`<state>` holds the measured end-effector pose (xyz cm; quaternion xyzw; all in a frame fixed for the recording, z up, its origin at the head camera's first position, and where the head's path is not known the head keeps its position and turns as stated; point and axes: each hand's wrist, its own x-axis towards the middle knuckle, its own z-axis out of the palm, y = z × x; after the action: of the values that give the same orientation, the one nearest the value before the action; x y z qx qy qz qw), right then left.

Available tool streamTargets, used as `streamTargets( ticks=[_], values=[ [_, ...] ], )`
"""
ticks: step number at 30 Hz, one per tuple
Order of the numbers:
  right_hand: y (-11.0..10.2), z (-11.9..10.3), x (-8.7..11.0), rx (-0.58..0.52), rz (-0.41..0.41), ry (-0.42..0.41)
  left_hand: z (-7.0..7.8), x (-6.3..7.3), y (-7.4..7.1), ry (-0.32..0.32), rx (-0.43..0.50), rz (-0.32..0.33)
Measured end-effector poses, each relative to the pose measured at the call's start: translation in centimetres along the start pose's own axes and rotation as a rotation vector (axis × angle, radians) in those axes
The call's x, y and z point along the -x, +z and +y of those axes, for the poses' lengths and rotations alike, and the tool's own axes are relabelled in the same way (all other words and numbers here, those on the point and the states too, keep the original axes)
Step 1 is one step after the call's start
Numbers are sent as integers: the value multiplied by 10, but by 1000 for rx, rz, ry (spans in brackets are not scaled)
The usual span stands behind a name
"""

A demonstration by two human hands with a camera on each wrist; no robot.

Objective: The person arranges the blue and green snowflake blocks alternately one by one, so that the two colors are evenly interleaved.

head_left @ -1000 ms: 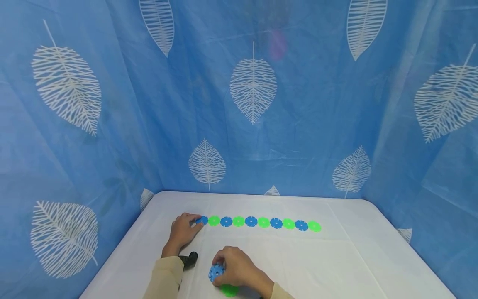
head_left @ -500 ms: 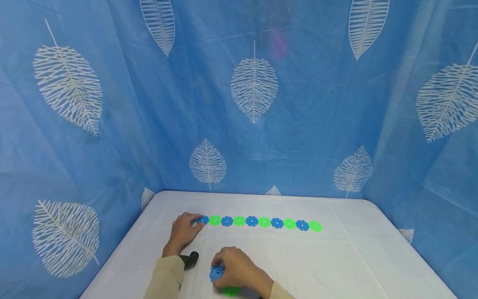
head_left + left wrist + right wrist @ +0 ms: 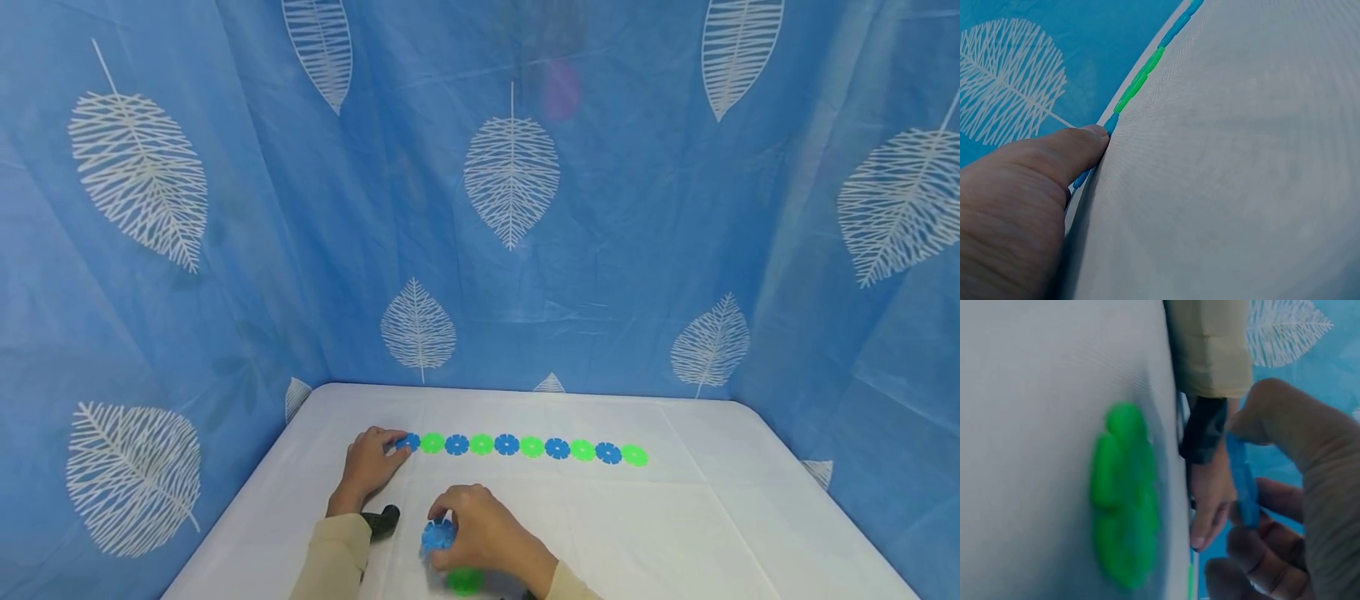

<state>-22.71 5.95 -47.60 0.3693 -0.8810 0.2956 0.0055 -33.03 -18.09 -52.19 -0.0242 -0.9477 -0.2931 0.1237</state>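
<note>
In the head view my left hand lies at the left end of a row, finger and thumb pinching the edges of a notched blue interlocking disc. The left wrist view shows the left thumb against that row's edge. My right hand grips another blue interlocking disc between thumb and fingers, held off the table in the right wrist view. Below it lies a green interlocking disc, partly covered by the hand in the head view.
Rightward from the left hand runs a row of alternating blue and green discs, flat on the white tablecloth. A blue leaf-patterned curtain stands behind and on both sides. A black wrist strap sits on the left forearm.
My right hand has risen slightly with its blue disc, which now tilts differently, and more of the green disc below shows. The left hand stays in place.
</note>
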Motion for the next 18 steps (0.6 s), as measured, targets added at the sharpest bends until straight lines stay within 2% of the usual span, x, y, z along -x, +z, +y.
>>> streamTargets(
  ticks=[5,9,13,18],
  values=[
    [-19,3,4,-17,153,-140,2,-2,-2,6,3,5],
    [-35,4,8,-36,283,-209,2,-3,-2,-2,8,0],
    [-49,9,12,-37,366,-241,1,-2,-2,-3,8,3],
    [-65,15,20,-8,412,-245,2,1,-3,0,24,6]
  ],
)
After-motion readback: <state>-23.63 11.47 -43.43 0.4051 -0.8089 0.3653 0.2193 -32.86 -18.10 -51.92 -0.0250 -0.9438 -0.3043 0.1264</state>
